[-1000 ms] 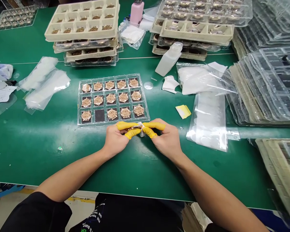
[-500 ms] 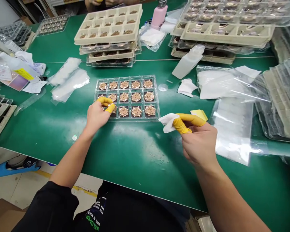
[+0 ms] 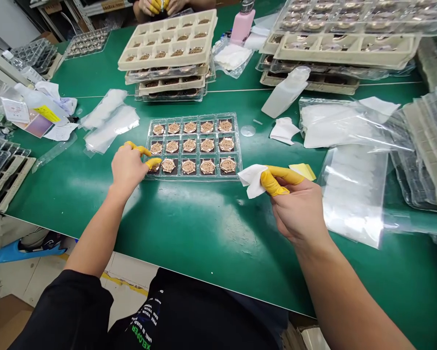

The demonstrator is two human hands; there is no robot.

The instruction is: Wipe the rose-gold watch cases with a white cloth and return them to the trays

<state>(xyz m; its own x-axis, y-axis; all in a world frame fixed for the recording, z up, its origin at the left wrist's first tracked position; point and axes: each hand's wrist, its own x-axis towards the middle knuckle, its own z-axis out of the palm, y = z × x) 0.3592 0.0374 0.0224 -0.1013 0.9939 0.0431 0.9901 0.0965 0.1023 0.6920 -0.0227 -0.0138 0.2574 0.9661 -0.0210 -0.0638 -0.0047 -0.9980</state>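
While the left hand (image 3: pixel 129 167) sits at the tray's corner, what is it doing?

Its fingers are curled, not spread, with yellow finger cots (image 3: pixel 153 163) on the tips, and one tip comes down on the bottom-left pocket. Whether it pinches anything there I cannot tell, because the finger covers that spot.

And the right hand (image 3: pixel 294 206)?

Thumb and forefinger press together on a white wipe (image 3: pixel 253 180), held just beyond the tray's right end and touching no piece.

Where are the pieces themselves?

Rose-gold octagonal medallions (image 3: pixel 188 166) lie in a clear blister tray (image 3: pixel 192 176) on the green counter (image 3: pixel 211 233), in three rows of five, each on a dark pad.

How far along does that tray look?

Fourteen pockets plainly hold a medallion. The fifteenth, under the left fingertip, shows a gold edge but is partly hidden, so the tray looks full or nearly so. Nothing shows whether each piece has been wiped.

What lies further out?

Stacked pulp trays (image 3: pixel 167 61) of more medallions stand up the counter, beside a pink dispenser bottle (image 3: pixel 243 26). Bags of white pads (image 3: pixel 353 204) lie to the right, and a co-worker's hands (image 3: pixel 158 6) work across the far side.
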